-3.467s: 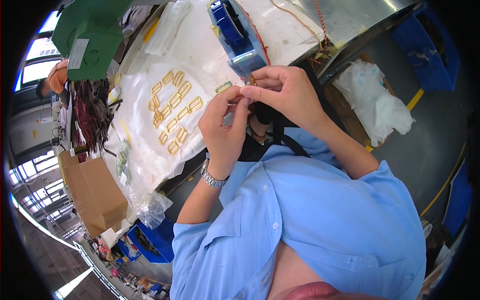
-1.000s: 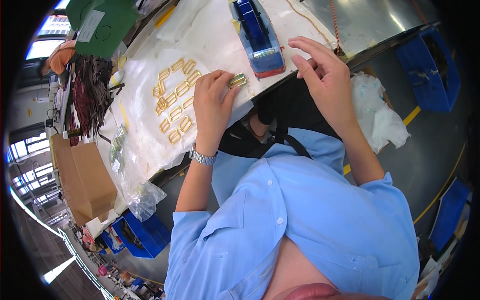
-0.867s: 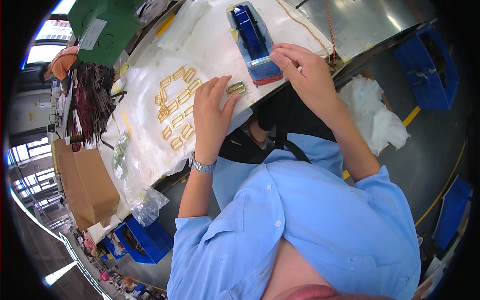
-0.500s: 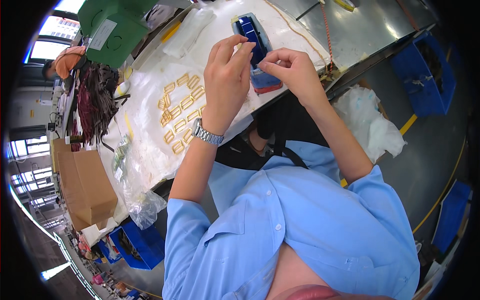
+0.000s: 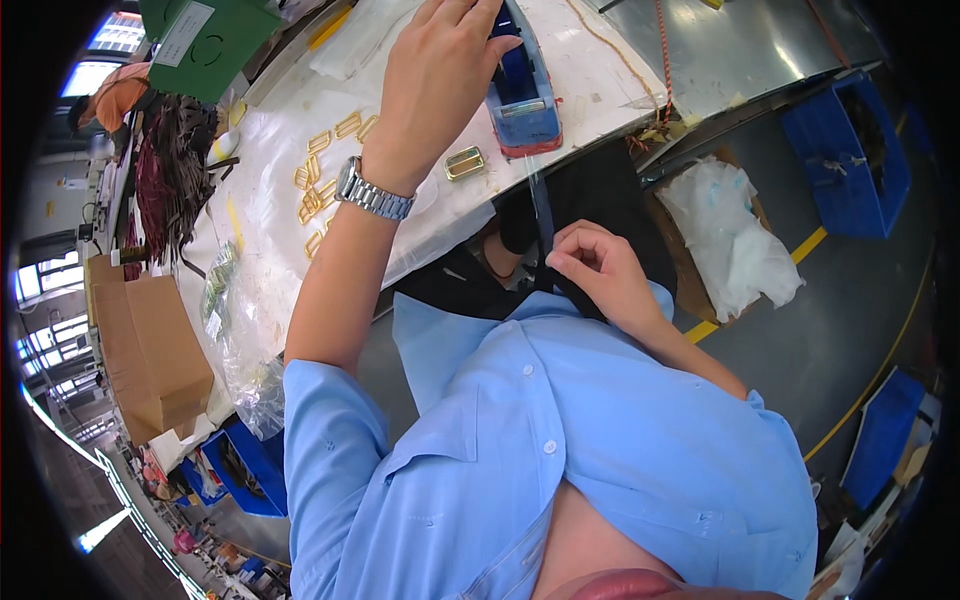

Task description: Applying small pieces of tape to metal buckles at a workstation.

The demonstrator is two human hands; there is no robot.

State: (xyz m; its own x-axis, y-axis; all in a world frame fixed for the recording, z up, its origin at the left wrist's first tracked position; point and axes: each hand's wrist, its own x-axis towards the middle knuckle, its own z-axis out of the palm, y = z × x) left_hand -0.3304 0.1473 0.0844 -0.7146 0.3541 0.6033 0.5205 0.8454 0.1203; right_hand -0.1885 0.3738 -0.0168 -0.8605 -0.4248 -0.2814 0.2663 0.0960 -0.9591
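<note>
A blue tape dispenser (image 5: 530, 125) with a dark blue roll stands near the table edge. My left hand (image 5: 435, 85) is on its far end, thumb over the roll and fingers bent at the picture's top edge, partly cut off. From the dispenser's front a strip of tape (image 5: 541, 205) stretches down past the table edge. Its lower end is pinched in my right hand (image 5: 605, 270), close to my body. Beside the dispenser lies a single gold slider buckle (image 5: 464, 163). Several more gold buckles (image 5: 348, 125) are spread left of my left wrist, which partly hides them.
The buckles lie on a white-covered worktable (image 5: 270, 135). A green bin (image 5: 215, 45) stands far left, near dark straps (image 5: 165, 190). Clear plastic bags (image 5: 245, 350) and a cardboard box (image 5: 155, 350) are at left. Right of me, a carton holds white plastic (image 5: 725, 235); a blue crate (image 5: 850, 150) stands beyond.
Both hands were over the dispenser. My right hand has come down toward my body, drawing out a tape strip; my left has moved farther up. The lone buckle beside the dispenser now shows.
</note>
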